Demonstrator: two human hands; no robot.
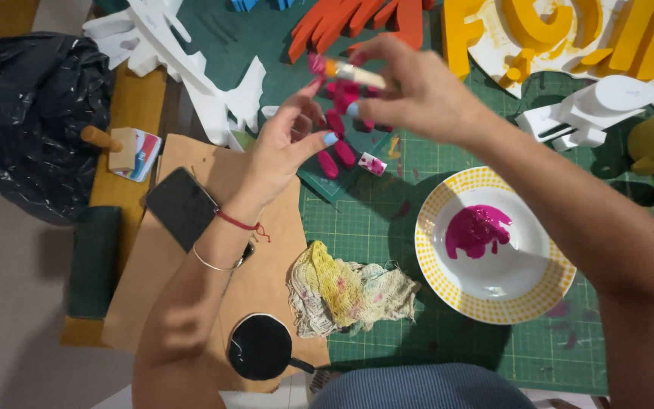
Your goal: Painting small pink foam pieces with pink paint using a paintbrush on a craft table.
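Right hand [418, 91] pinches a paintbrush [346, 72], pink-tipped bristles pointing toward nine o'clock. Left hand [289, 148], fingers spread apart and holding nothing, hovers just beside the brush tip above pink-painted foam pieces [338, 148]. At four o'clock sits a yellow-rimmed plate [493, 295] of magenta paint [474, 227]; a stained rag [346, 291] lies at six.

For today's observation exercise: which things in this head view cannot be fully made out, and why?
- Pink foam pieces: partly hidden behind the left hand and right hand.
- Brush tip in the right hand: blurred.
- Yellow foam letters: cut off by the top edge.
- Black round object: its kind cannot be told.
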